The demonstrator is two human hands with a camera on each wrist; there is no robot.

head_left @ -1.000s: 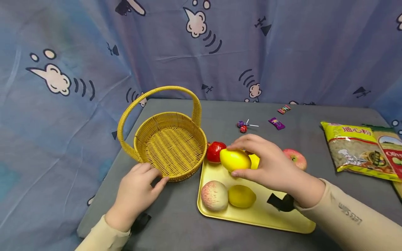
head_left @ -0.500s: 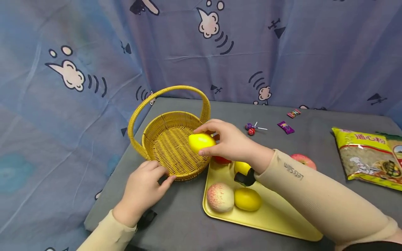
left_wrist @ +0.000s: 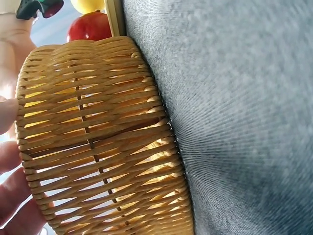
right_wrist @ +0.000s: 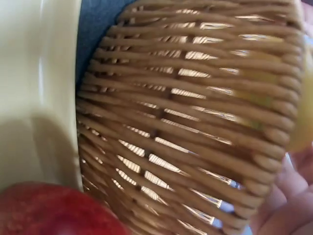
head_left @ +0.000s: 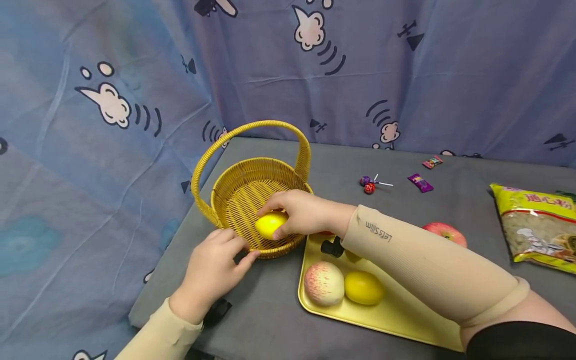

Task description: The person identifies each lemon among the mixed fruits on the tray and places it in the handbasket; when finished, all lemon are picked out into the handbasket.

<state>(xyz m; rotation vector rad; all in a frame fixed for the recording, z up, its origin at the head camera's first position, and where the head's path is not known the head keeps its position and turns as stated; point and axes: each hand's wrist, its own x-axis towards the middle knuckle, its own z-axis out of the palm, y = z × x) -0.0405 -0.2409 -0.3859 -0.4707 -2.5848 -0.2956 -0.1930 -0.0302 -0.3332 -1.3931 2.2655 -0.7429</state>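
A bright yellow lemon (head_left: 271, 225) is in my right hand (head_left: 302, 212), held between thumb and fingers inside the round woven basket (head_left: 234, 200). My left hand (head_left: 220, 267) grips the basket's near rim, fingers over the edge and thumb outside. In the left wrist view, fingertips (left_wrist: 10, 156) curl at the rim of the wicker wall (left_wrist: 98, 132). Through the weave in the right wrist view, the yellow of the lemon (right_wrist: 305, 103) shows beyond the rim. Whether the lemon touches the basket floor is hidden by my hand.
A yellow tray (head_left: 382, 322) right of the basket bears a peach (head_left: 324, 283), a yellow fruit (head_left: 363, 288) and a red fruit (right_wrist: 54, 210). An apple (head_left: 444, 234) lies beyond my forearm. Lollipops (head_left: 369, 185), wrapped candies (head_left: 420, 183) and a food bag (head_left: 535, 227) lie farther off.
My right hand has carried the lemon leftward from above the tray and lowered it into the basket. The left hand stays at the rim. The head view has shifted slightly.
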